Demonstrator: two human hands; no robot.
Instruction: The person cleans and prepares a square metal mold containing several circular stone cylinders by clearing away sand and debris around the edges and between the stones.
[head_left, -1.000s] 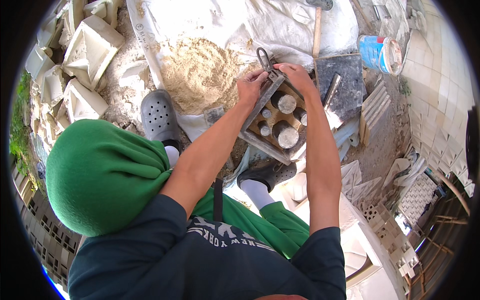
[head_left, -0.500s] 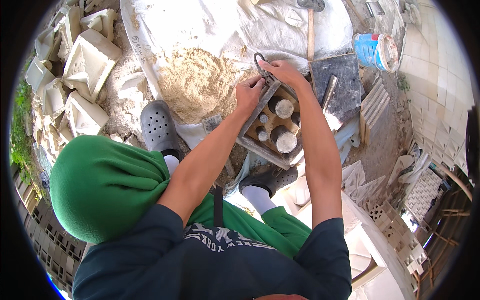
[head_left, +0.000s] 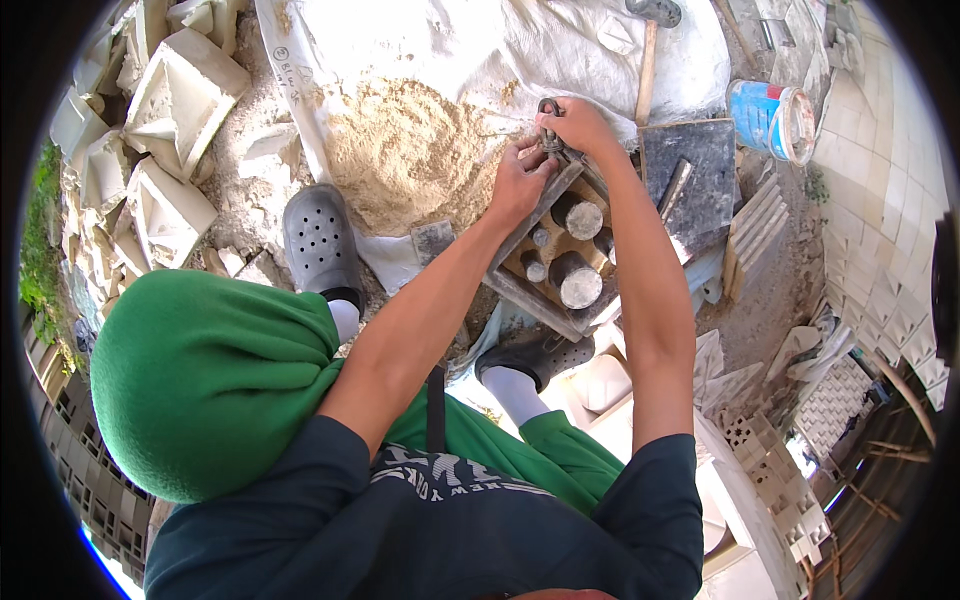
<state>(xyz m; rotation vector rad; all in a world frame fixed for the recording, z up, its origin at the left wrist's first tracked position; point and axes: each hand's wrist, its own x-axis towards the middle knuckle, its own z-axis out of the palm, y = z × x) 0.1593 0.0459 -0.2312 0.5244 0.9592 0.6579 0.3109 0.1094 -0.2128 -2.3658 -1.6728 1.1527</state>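
Observation:
Between my feet stands a rectangular mould (head_left: 530, 301), tilted in view, with several round upright cores (head_left: 579, 286) inside it. At its far corner is a dark metal clamp (head_left: 549, 144) with a looped handle. My right hand (head_left: 583, 128) is closed around the loop, fingers curled over it. Just to the left, my left hand (head_left: 520, 184) is closed with its fingertips pinched at the clamp's lower end, by the mould's corner. The exact contact of the left fingertips is partly hidden.
A heap of tan sand (head_left: 405, 155) lies on a white sheet (head_left: 440, 45) beyond my left arm. Right of the mould are a dark board (head_left: 690, 165), stacked wooden strips (head_left: 752, 238) and a blue bucket (head_left: 762, 116). Broken pale blocks (head_left: 185, 100) pile up at the left.
The clamp's loop has swung from leaning left to a more upright position under my right hand. The whole scene has shifted slightly rightward in view; the mould stays between my feet.

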